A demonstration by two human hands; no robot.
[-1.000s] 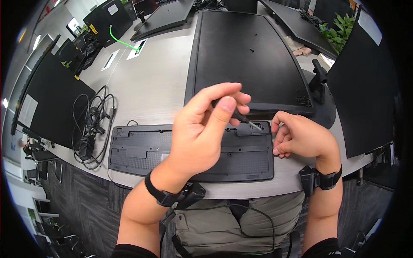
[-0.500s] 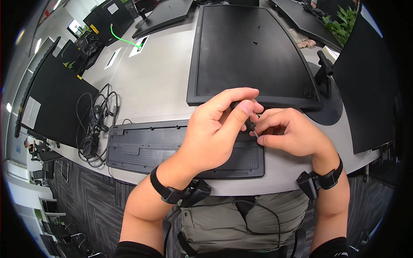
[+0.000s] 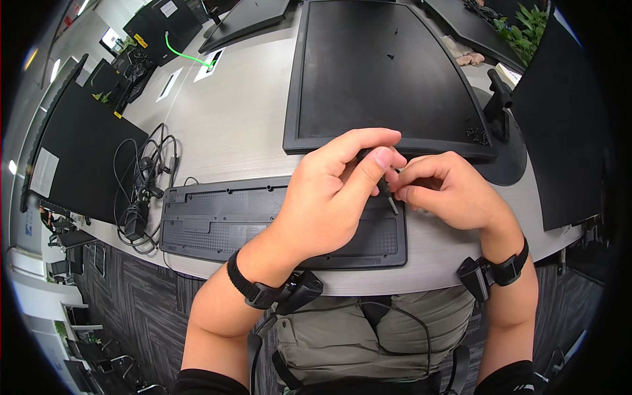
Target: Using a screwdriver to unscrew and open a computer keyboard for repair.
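Observation:
My left hand (image 3: 336, 191) is closed around a screwdriver (image 3: 391, 202), whose dark handle is mostly hidden by the fingers. Its thin metal shaft slants down and to the right, with the tip bare. Right beside the shaft, my right hand (image 3: 454, 191) has thumb and fingers pinched together; whatever sits between them is hidden. Under both hands lies a black keyboard (image 3: 243, 214), underside up, along the near edge of the desk. Beyond the hands a black monitor (image 3: 368, 92) lies flat. Several small dark screws (image 3: 476, 133) are on its lower right corner.
Tangled black cables with an adapter (image 3: 136, 220) lie left of the keyboard. A black monitor stand (image 3: 503, 141) is at the right, near a tall dark panel (image 3: 559, 131). Another dark panel (image 3: 76, 148) rises at the left. A green cable (image 3: 187, 58) enters a desk socket.
My right fingers have come off the screwdriver's tip and now pinch higher, beside the shaft. My left hand keeps its hold with little movement. The view has shifted slightly.

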